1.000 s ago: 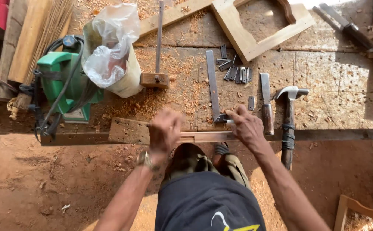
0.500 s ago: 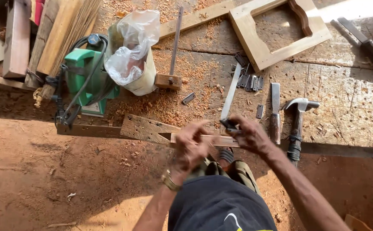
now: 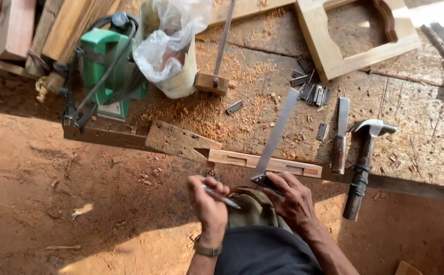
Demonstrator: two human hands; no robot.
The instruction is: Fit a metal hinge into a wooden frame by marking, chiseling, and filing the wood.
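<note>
My left hand, with a watch at the wrist, holds a thin silvery pen just below the bench edge. My right hand grips the dark stock of a try square. The square's steel blade slants up and to the right over a narrow wooden strip, which has shallow recesses cut into it. The strip lies along the front edge of the workbench, beside a rough wedge-shaped board. My knee in olive cloth sits between both hands.
A claw hammer and a chisel lie right of the square. Several small metal hinges are scattered behind it. At the back stand a green power tool, a bucket with a plastic bag and a wooden frame. Sawdust covers the bench.
My left hand has drawn back from the strip toward my knee and now shows the pen. The square's blade has tilted further right. The view has shifted left and closer.
</note>
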